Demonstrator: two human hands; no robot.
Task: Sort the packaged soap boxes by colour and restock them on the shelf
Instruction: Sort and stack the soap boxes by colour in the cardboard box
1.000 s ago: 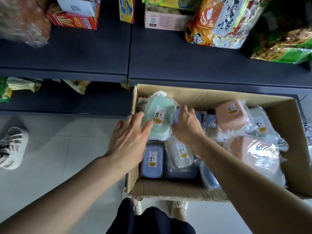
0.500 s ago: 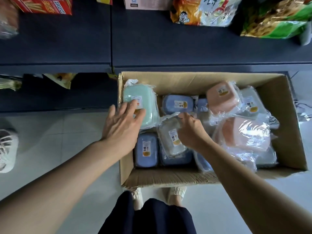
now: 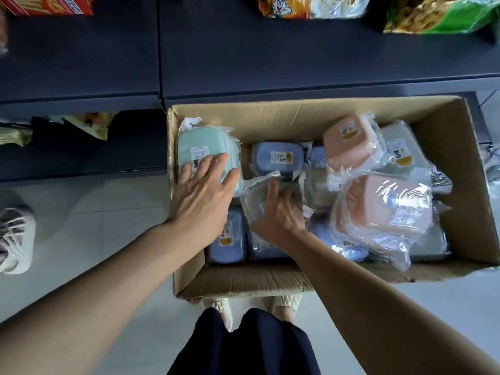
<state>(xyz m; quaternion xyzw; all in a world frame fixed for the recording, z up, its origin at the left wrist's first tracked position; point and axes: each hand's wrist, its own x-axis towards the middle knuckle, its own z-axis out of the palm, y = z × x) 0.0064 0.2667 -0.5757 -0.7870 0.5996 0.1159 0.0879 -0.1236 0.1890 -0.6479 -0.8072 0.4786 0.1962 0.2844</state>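
An open cardboard box [image 3: 243,282] on the floor holds several plastic-wrapped soap boxes in green, blue, pink and grey. My left hand [image 3: 203,196] lies flat with straight fingers on the green soap box [image 3: 200,143] in the box's far left corner. My right hand [image 3: 280,212] curls its fingers round a grey soap box [image 3: 254,197] in the middle. Blue soap boxes [image 3: 276,158] lie behind and beneath it. Two pink soap boxes [image 3: 349,142] sit to the right.
A dark shelf [image 3: 270,50] runs across the top, with a red carton [image 3: 51,5] and snack bags [image 3: 438,14] at its back. A lower shelf [image 3: 108,147] lies left of the box. A grey shoe [image 3: 15,239] sits at the left edge.
The green soap box has been set down in the box's far left corner under my left hand. My right hand has come back onto the grey soap box and closed on it.
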